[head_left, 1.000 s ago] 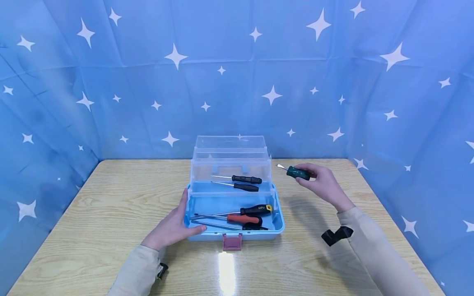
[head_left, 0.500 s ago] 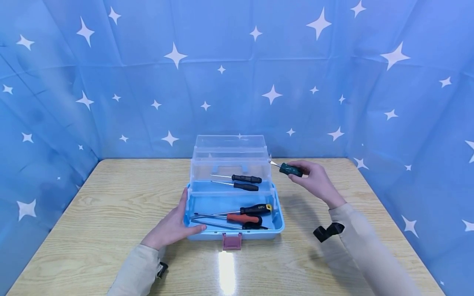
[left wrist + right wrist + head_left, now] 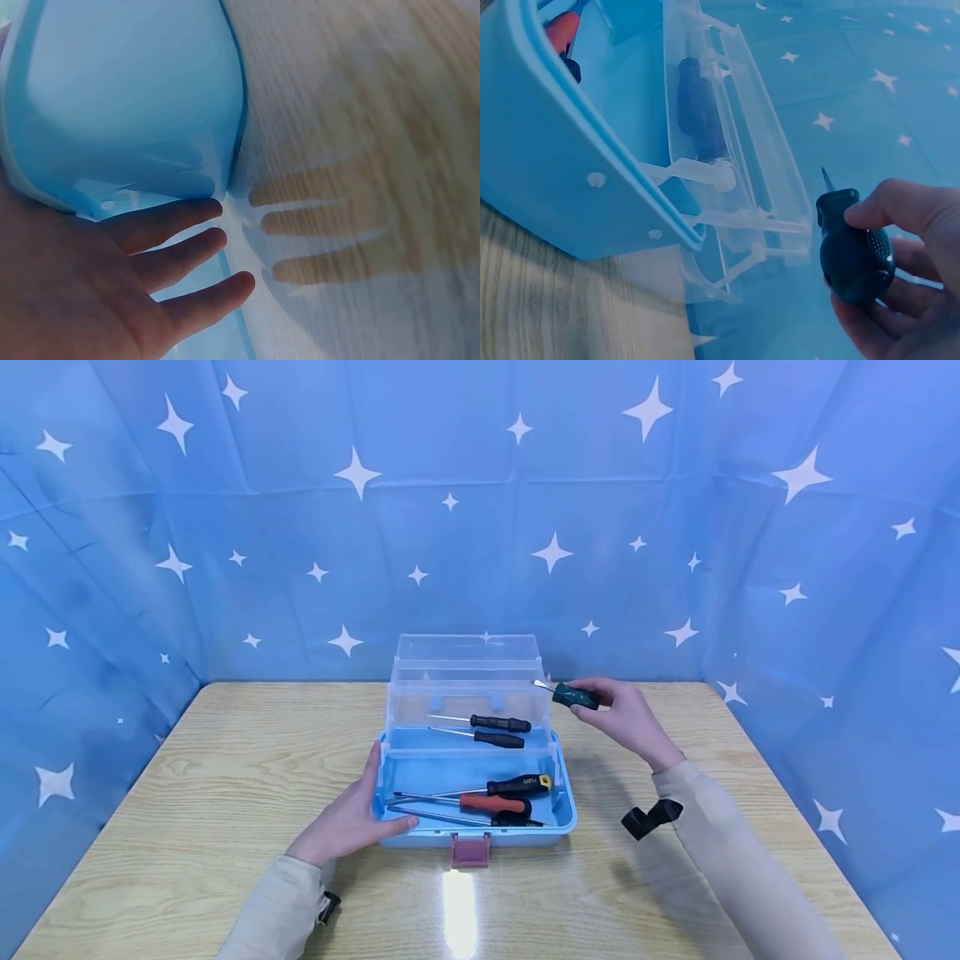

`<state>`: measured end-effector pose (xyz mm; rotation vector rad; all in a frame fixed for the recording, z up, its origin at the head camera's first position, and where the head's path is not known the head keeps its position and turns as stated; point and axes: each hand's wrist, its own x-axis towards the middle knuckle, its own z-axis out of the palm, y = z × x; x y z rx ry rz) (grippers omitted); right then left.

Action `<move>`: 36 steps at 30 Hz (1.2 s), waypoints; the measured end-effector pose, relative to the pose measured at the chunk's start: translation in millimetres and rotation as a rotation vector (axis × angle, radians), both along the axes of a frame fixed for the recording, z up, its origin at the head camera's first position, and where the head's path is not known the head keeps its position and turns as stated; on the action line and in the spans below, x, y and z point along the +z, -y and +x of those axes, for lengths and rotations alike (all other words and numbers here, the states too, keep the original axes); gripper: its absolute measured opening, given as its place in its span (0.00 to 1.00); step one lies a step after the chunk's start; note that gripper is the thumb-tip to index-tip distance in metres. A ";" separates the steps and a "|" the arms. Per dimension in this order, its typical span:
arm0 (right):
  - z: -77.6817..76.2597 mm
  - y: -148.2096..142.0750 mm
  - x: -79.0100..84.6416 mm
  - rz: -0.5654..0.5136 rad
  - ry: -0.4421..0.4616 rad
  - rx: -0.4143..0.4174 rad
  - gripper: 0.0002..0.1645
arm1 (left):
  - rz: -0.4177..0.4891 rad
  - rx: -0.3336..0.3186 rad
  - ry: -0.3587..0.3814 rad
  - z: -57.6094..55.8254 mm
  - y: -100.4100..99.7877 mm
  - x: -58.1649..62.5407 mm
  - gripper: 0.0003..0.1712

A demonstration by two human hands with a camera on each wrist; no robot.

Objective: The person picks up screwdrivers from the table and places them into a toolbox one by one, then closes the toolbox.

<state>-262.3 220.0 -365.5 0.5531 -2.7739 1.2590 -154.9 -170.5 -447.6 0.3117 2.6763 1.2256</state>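
Observation:
My right hand point(image 3: 624, 718) grips a stubby flat-blade screwdriver point(image 3: 576, 696) by its dark green handle, blade pointing left at the right edge of the clear upper trays. In the right wrist view, thumb and fingers wrap the screwdriver point(image 3: 853, 247) beside the trays. My left hand point(image 3: 341, 818) rests against the left side of a light blue toolbox point(image 3: 555, 835), thumb on the front rim; several fingers point(image 3: 176, 221) lie nearly straight along its wall. Inside the box lie an orange-red-handled screwdriver point(image 3: 491, 803) and a black-and-yellow one point(image 3: 517, 786), plus another dark-handled one point(image 3: 517, 820).
Two slim black screwdrivers lie in the raised clear tray point(image 3: 468, 693): an upper one point(image 3: 501, 723) and a lower one point(image 3: 498, 740). A purple latch point(image 3: 470, 851) hangs at the box front. The wooden table point(image 3: 247, 760) meets a blue star-patterned curtain point(image 3: 480, 543) behind.
My right hand has moved left and slightly up with the green screwdriver, bringing its blade to the tray's right edge. The left hand and toolbox have stayed put.

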 end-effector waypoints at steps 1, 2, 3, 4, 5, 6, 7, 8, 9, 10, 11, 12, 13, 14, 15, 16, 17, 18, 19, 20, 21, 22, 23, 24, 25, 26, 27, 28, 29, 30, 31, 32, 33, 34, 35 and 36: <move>-0.5 0.8 0.8 -0.001 -0.001 0.001 0.21 | 0.004 -0.003 -0.005 -0.2 0.1 -0.3 0.71; -1.2 1.6 1.5 -0.002 -0.003 0.004 0.20 | 0.010 -0.006 -0.008 -0.2 0.2 -0.6 0.71; -2.0 2.3 1.9 -0.002 -0.006 0.005 0.20 | 0.016 -0.008 -0.012 -0.3 0.3 -0.8 0.71; -2.8 2.9 2.5 -0.002 -0.006 0.007 0.20 | 0.019 -0.009 -0.014 -0.4 0.4 -0.9 0.71; -3.6 3.5 3.0 -0.003 -0.004 0.007 0.20 | 0.022 -0.010 -0.014 -0.3 0.3 -0.9 0.71; -4.5 4.2 3.5 -0.006 -0.002 0.009 0.20 | 0.023 -0.010 -0.014 -0.3 0.3 -0.8 0.71; -5.4 4.8 3.9 -0.010 0.001 0.011 0.20 | 0.024 -0.009 -0.011 -0.1 0.3 -0.8 0.71; -6.3 5.5 4.3 -0.013 0.002 0.014 0.20 | 0.023 -0.008 -0.009 0.0 0.3 -0.6 0.71; -7.2 6.1 4.8 -0.015 0.004 0.016 0.20 | 0.021 -0.009 -0.008 0.0 0.3 -0.4 0.71; -8.1 6.7 5.4 -0.016 0.006 0.019 0.20 | 0.018 -0.008 -0.005 0.0 0.2 -0.3 0.71; -9.0 7.3 5.9 -0.018 0.009 0.021 0.20 | 0.016 -0.008 -0.003 0.1 0.2 -0.2 0.71; -9.9 8.0 6.5 -0.019 0.012 0.024 0.20 | 0.014 -0.007 -0.002 0.1 0.1 -0.1 0.71; -10.9 8.6 7.1 -0.018 0.013 0.025 0.20 | 0.012 -0.007 0.000 0.2 0.1 0.0 0.71; -11.9 9.3 7.7 -0.012 0.014 0.027 0.20 | 0.011 -0.007 -0.001 0.1 0.1 0.2 0.71; -13.0 9.9 8.4 -0.010 0.017 0.030 0.20 | 0.011 -0.007 0.001 0.2 0.0 0.3 0.71; -14.1 10.4 9.0 -0.006 0.018 0.033 0.20 | 0.010 -0.007 0.001 0.4 0.0 0.4 0.71; -15.3 10.9 9.7 -0.002 0.020 0.036 0.20 | 0.011 -0.007 0.002 0.5 0.0 0.6 0.71; -16.6 11.4 10.6 0.003 0.019 0.043 0.20 | 0.011 -0.007 0.002 0.7 0.0 0.7 0.71; -17.9 12.0 11.7 0.008 0.019 0.051 0.20 | 0.013 -0.008 0.003 0.8 0.0 0.8 0.71; -19.3 12.4 12.7 0.010 0.021 0.061 0.20 | 0.015 -0.009 0.003 0.9 0.0 1.0 0.71; -20.7 12.7 14.0 0.008 0.026 0.072 0.20 | 0.016 -0.009 0.003 1.1 0.1 1.1 0.71; -22.2 13.0 15.1 0.008 0.029 0.084 0.20 | 0.018 -0.010 0.003 1.1 0.1 1.2 0.71; -23.8 13.3 16.3 0.008 0.033 0.097 0.20 | 0.021 -0.010 0.003 1.1 0.2 1.3 0.71; -25.5 13.6 17.5 0.009 0.036 0.111 0.20 | 0.022 -0.011 0.002 1.0 0.2 1.3 0.71; -27.1 13.8 18.8 0.009 0.042 0.124 0.20 | 0.022 -0.011 0.003 1.0 0.3 1.3 0.71; -28.6 13.9 19.9 0.012 0.045 0.135 0.20 | 0.022 -0.011 0.002 0.8 0.3 1.3 0.71; -30.0 14.1 21.0 0.019 0.045 0.145 0.20 | 0.021 -0.011 0.004 0.8 0.2 1.2 0.71; -31.5 14.5 22.1 0.027 0.046 0.156 0.20 | 0.022 -0.011 0.004 0.6 0.2 1.1 0.71; -32.8 14.9 23.2 0.037 0.047 0.165 0.20 | 0.022 -0.010 0.004 0.5 0.2 1.1 0.71; -34.0 15.5 24.2 0.047 0.046 0.174 0.20 | 0.021 -0.010 0.004 0.4 0.2 0.9 0.71; -35.1 16.0 25.3 0.056 0.048 0.181 0.20 | 0.021 -0.009 0.005 0.4 0.2 0.7 0.71; -36.3 16.8 26.2 0.065 0.049 0.189 0.20 | 0.023 -0.009 0.005 0.4 0.2 0.6 0.70; -37.4 17.5 27.1 0.075 0.050 0.197 0.20 | 0.026 -0.009 0.006 0.5 0.2 0.3 0.70; -38.8 18.1 27.9 0.084 0.050 0.206 0.20 | 0.027 -0.009 0.005 0.5 0.2 0.1 0.70; -40.2 18.8 28.6 0.092 0.049 0.215 0.20 | 0.028 -0.009 0.006 0.7 0.2 -0.2 0.70; -41.7 19.5 29.3 0.098 0.047 0.224 0.20 | 0.028 -0.009 0.006 0.8 0.2 -0.5 0.70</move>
